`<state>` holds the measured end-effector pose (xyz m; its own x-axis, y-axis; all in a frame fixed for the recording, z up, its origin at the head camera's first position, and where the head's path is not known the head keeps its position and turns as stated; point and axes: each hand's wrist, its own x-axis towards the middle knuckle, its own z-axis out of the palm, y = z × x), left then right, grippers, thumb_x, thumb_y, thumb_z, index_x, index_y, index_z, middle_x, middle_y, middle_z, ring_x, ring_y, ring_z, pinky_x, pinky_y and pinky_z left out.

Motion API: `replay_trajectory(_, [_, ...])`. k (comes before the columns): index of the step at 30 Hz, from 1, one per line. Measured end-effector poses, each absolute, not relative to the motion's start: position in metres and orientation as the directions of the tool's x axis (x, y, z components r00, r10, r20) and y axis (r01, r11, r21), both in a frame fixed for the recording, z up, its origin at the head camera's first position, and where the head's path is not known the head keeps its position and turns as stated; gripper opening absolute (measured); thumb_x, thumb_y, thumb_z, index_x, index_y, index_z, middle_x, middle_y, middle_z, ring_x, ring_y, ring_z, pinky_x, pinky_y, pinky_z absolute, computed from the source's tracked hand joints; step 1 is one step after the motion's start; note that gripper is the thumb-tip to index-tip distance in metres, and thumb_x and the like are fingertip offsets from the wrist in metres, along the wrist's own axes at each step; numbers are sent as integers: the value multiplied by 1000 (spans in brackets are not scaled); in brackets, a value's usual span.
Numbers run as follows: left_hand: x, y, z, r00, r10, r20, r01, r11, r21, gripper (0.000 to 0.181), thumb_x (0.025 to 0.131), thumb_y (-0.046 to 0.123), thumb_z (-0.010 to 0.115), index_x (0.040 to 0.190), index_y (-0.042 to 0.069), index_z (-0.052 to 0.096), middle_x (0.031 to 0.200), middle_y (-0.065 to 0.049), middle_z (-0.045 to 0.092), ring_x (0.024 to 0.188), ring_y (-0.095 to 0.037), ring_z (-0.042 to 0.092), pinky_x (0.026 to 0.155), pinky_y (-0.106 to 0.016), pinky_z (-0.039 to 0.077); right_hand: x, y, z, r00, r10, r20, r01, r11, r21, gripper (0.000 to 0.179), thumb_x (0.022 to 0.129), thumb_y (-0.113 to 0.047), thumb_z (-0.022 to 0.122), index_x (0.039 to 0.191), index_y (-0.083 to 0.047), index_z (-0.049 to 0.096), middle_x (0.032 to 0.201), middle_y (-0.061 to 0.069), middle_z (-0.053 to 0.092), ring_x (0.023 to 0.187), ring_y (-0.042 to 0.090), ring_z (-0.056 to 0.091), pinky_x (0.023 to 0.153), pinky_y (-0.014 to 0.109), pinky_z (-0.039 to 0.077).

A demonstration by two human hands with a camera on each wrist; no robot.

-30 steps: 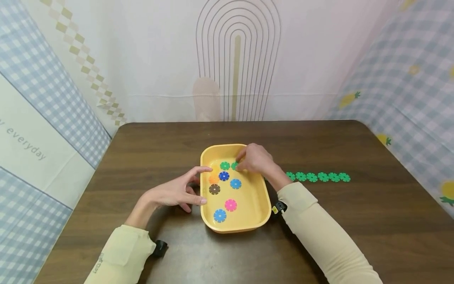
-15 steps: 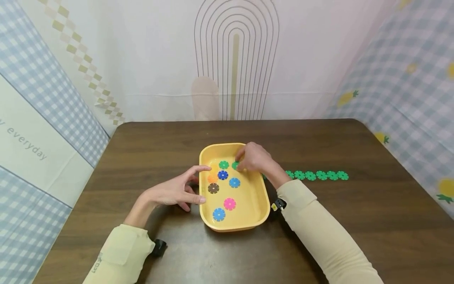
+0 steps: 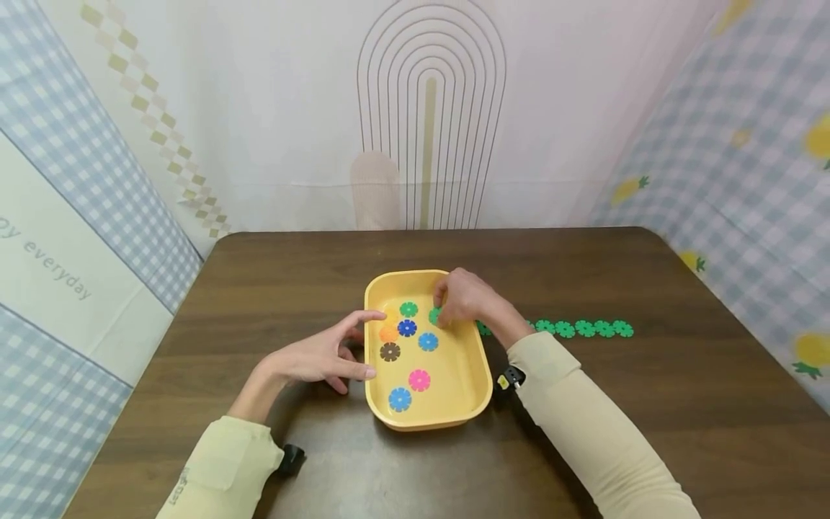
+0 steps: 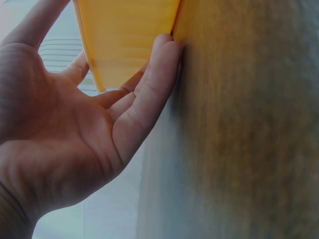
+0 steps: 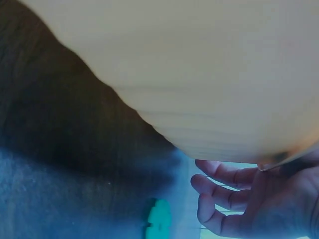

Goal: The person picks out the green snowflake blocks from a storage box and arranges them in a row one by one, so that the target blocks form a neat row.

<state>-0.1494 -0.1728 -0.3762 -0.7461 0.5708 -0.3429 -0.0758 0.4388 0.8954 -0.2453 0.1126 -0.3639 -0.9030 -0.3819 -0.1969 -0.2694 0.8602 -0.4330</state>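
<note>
A yellow plastic tray (image 3: 476, 360) holds several notched snowflake discs. My left hand (image 3: 318, 353) grips its left wall, thumb and index finger over the rim and the other fingers against the outside. In the left wrist view those fingers lie along the tray wall (image 4: 129, 35). My right hand (image 3: 465, 295) reaches into the far right of the tray and pinches a green snowflake disc (image 3: 435, 316) at its fingertips. Nearby in the tray lie another green disc (image 3: 408, 309), a dark blue disc (image 3: 407, 328) and a light blue disc (image 3: 428, 342).
A row of green discs (image 3: 585, 329) stretches rightward over the brown table (image 3: 648, 404), partly hidden by my right forearm. Nearer in the tray are a brown disc (image 3: 390, 352), a pink disc (image 3: 419, 380) and another light blue disc (image 3: 400, 399). Orange discs (image 3: 388, 332) lie near my left index finger.
The pinched green disc has shifted slightly right and nearer within the tray, away from the other green disc. My left hand and the tray hold still; the head view has tilted slightly.
</note>
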Motion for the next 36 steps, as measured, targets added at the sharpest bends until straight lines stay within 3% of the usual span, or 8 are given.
replay_trajectory(9, [-149, -172, -379, -747, 570, -343, -91, 424, 901, 86, 95, 29, 81, 161, 32, 26, 153, -26, 37, 100, -28, 70, 76, -47, 64, -241, 112, -361, -886, -406, -223, -286, 859, -424, 26, 80, -10, 90, 81, -10, 64, 84, 7, 60, 73, 21, 62, 62, 29, 51])
replay_trajectory(25, [-148, -173, -378, -749, 569, -339, -92, 416, 905, 88, 93, 32, 83, 161, 33, 27, 154, -27, 33, 97, -27, 69, 75, -47, 64, -242, 124, -353, -865, -417, -280, -224, 819, -528, 19, 86, -10, 86, 80, -9, 69, 86, 7, 64, 74, 20, 61, 64, 27, 52])
replay_trajectory(31, [-147, -172, -377, -748, 569, -342, -93, 420, 903, 87, 94, 31, 82, 162, 33, 27, 154, -26, 34, 99, -28, 70, 76, -47, 64, -240, 132, -347, -880, -413, -236, -217, 791, -572, 16, 85, -9, 86, 81, -9, 71, 93, 9, 66, 75, 20, 60, 64, 27, 51])
replay_trajectory(36, [-147, -172, -377, -749, 566, -345, -94, 425, 900, 88, 94, 32, 82, 162, 33, 26, 153, -26, 35, 100, -28, 70, 76, -47, 64, -238, 141, -336, -902, -400, -160, -215, 740, -637, 14, 86, -10, 86, 81, -10, 73, 87, 8, 62, 73, 21, 53, 62, 27, 45])
